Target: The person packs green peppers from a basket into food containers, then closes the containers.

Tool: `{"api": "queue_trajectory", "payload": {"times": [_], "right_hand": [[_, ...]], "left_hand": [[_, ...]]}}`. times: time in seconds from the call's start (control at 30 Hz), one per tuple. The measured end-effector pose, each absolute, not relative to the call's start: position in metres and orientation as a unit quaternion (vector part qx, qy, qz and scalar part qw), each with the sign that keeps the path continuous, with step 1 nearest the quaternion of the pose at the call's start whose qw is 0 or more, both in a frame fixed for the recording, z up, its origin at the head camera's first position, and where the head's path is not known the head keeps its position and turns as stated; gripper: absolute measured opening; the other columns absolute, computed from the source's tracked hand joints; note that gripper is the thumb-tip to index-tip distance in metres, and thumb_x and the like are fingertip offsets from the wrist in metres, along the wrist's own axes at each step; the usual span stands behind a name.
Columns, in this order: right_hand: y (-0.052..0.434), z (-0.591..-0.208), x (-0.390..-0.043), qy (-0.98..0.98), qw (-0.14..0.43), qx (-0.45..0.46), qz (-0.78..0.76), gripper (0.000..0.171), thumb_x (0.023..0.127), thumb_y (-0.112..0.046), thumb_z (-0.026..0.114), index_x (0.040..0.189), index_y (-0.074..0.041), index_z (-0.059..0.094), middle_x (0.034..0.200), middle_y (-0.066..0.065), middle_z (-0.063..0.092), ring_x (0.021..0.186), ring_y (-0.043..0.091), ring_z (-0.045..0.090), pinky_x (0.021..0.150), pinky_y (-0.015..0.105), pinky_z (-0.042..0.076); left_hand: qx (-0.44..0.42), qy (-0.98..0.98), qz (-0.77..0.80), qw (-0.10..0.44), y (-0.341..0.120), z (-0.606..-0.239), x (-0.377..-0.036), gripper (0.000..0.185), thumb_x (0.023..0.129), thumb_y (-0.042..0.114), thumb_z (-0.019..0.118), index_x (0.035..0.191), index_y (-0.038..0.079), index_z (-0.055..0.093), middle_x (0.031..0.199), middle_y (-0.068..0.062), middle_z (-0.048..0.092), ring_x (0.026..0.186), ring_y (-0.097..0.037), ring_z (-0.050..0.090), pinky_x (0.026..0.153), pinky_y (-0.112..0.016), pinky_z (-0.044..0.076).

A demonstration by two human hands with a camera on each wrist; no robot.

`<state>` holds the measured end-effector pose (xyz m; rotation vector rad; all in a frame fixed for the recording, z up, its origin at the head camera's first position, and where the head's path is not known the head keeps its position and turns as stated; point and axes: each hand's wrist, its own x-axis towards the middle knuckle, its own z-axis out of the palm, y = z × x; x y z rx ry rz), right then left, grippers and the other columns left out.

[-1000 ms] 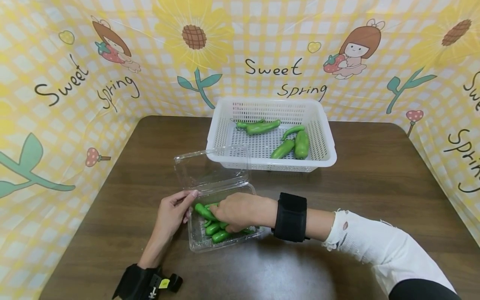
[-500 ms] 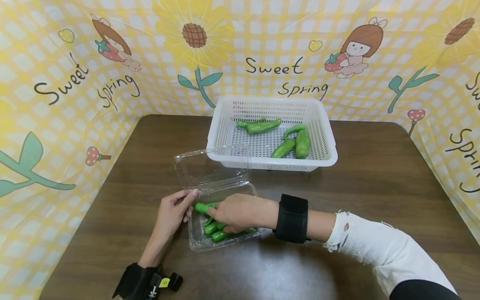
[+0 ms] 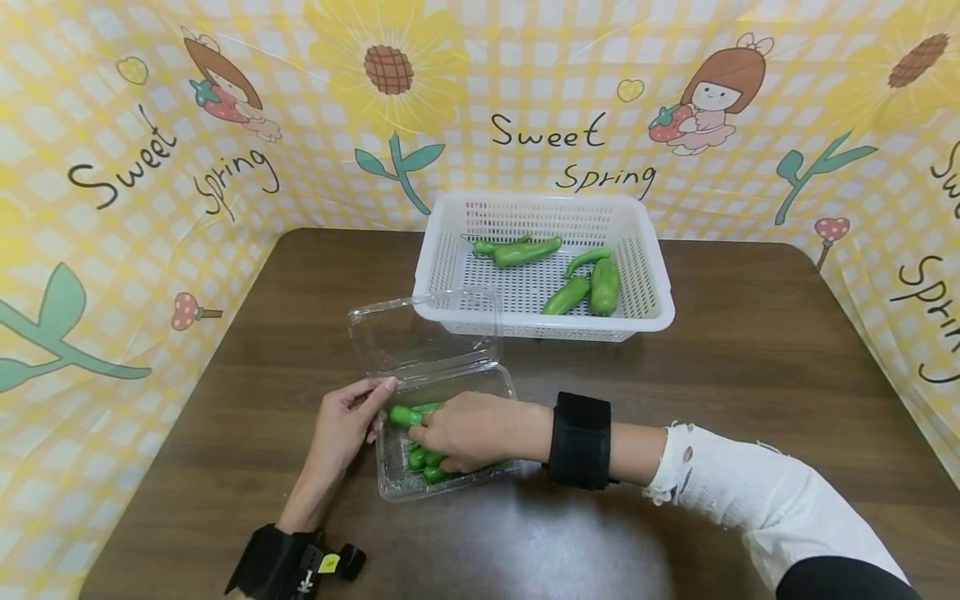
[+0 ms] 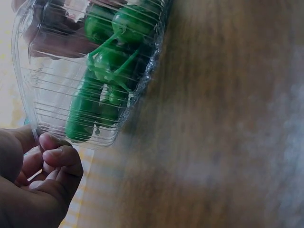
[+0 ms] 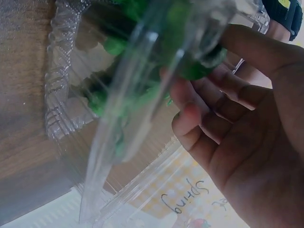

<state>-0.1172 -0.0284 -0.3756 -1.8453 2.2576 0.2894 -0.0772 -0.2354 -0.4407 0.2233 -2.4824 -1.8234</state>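
Lowered, the right hand (image 3: 461, 432) grips a glossy green pepper (image 3: 406, 415); left hand (image 3: 345, 425) pinches the clear box (image 3: 390, 487).

Right hand (image 3: 463, 431) seemingly lower in clamshell (image 3: 390, 483)

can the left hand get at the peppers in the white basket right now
Probably not at once: the left hand holds the clear box rim. The basket is open-topped across bare table, so its peppers look reachable once freed.

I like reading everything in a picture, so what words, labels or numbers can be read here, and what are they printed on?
"Sweet Spring": on the yellow checked backdrop, repeated at left.
"Spring": the same backdrop, seen in the right wrist view.
Right edge: the same words, partly cut off.
Yellow tag on the left wrist strap: too small to read.
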Motion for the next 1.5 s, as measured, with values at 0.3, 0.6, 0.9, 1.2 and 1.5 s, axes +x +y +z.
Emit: {"api": "queue_trajectory", "payload": {"times": [0.3,0.6,0.9,1.2,1.5], "right_hand": [[-0.0295,-0.3760,-0.1155,0.766,0.115,-0.624,0.099,0.049,0.095,-0.038,0.066,0.137,-0.015,0.054,0.110,-0.004,0.066,0.083,0.006,0.061,0.074,0.023,0.056],[-0.0300,-0.3748,-0.1154,0.770,0.133,-0.617,0.093,0.054,0.094,-0.041,0.067,0.140,-0.016,0.052,0.115,-0.004,0.065,0.083,0.005,0.059,0.075,0.023,0.055],[-0.0305,-0.3739,-0.1144,0.767,0.121,-0.623,0.096,0.051,0.094,-0.041,0.067,0.137,-0.016,0.054,0.107,-0.006,0.065,0.080,0.004,0.058,0.073,0.021,0.055],[-0.0291,-0.3752,-0.1146,0.764,0.112,-0.629,0.088,0.048,0.095,-0.041,0.066,0.135,-0.016,0.055,0.108,-0.006,0.064,0.079,0.004,0.056,0.072,0.021,0.055],[-0.0287,-0.3740,-0.1163,0.762,0.105,-0.633,0.082,0.046,0.096,-0.042,0.064,0.133,-0.016,0.056,0.110,-0.006,0.064,0.082,0.004,0.058,0.074,0.021,0.055]], "left_hand": [[0.069,-0.805,-0.588,0.031,-0.2354,-0.4415,-0.0770,0.032,0.098,0.035,0.063,0.109,0.007,0.074,0.057,0.001,0.053,0.046,-0.008,0.046,0.042,-0.026,0.044],[0.070,-0.806,-0.587,0.031,-0.2360,-0.4425,-0.0777,0.033,0.097,0.036,0.064,0.109,0.007,0.074,0.057,0.002,0.053,0.045,-0.007,0.046,0.041,-0.025,0.044],[0.071,-0.806,-0.586,0.027,-0.2360,-0.4417,-0.0781,0.034,0.097,0.037,0.064,0.109,0.007,0.074,0.058,0.001,0.053,0.047,-0.008,0.046,0.042,-0.025,0.045],[0.072,-0.808,-0.584,0.024,-0.2360,-0.4413,-0.0771,0.034,0.098,0.037,0.063,0.111,0.008,0.074,0.059,0.000,0.053,0.047,-0.009,0.046,0.042,-0.025,0.045],[0.077,-0.806,-0.586,0.025,-0.2356,-0.4408,-0.0776,0.033,0.097,0.036,0.064,0.110,0.008,0.074,0.058,0.002,0.053,0.047,-0.007,0.046,0.042,-0.025,0.044]]}}
